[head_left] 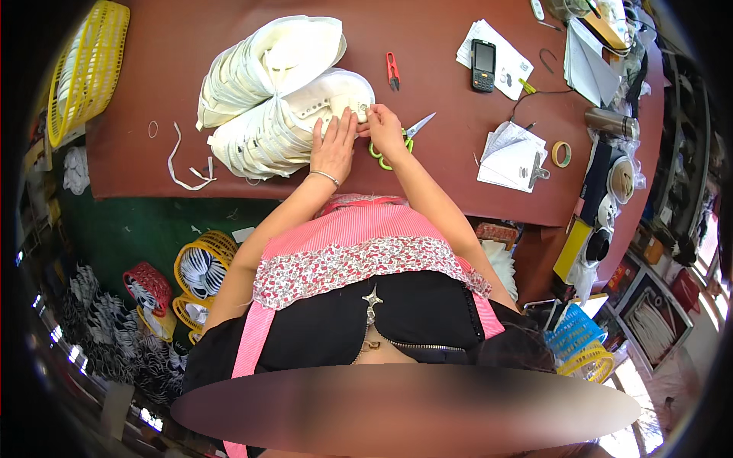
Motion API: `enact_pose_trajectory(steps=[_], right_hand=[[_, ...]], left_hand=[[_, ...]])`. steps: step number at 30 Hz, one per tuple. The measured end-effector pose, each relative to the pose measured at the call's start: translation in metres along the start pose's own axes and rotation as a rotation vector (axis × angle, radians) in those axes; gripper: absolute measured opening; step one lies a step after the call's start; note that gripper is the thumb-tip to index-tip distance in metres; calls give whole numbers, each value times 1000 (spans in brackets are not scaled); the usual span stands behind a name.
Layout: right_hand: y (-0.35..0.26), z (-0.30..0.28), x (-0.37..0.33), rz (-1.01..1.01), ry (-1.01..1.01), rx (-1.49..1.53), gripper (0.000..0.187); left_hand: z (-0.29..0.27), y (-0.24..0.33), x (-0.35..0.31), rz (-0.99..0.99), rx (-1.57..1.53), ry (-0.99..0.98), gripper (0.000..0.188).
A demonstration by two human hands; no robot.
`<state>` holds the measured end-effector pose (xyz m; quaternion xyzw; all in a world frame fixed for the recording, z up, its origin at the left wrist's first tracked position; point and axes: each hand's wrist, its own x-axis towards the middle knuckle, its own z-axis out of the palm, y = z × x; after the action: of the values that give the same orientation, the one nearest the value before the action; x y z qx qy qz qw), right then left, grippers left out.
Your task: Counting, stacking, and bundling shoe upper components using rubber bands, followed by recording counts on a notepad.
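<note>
Two stacks of cream shoe uppers lie side by side on the brown table: a far stack (263,65) and a near stack (256,141). The top piece (317,103) of the near stack has a row of eyelets. My left hand (334,146) rests flat across it, fingers stretched out. At its right end, my right hand (384,131) pinches the edge between thumb and fingers. Scissors with green handles (410,140) lie partly under my right hand, blades pointing away to the right. Beyond them are red thread snips (393,70).
White strips (179,156) lie left of the stacks. A yellow basket (92,69) stands far left. To the right are a handheld scanner (482,65) on papers, a clipboard (510,158), a tape roll (561,154) and a steel flask (612,123). Baskets (205,263) stand below left.
</note>
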<state>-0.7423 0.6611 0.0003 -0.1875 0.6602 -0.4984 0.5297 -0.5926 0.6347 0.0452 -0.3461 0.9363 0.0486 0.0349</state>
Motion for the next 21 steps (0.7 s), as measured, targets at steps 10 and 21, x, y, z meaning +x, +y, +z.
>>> enact_pose_trajectory(steps=[10,21], right_hand=[[7,-71,-12,31,65,-98,16],[-28,-170,-46,-152,157,-209,17]], left_hand=[[26,8,10,-70,231,-88,79],[27,17,10,-127,312,-63,79]])
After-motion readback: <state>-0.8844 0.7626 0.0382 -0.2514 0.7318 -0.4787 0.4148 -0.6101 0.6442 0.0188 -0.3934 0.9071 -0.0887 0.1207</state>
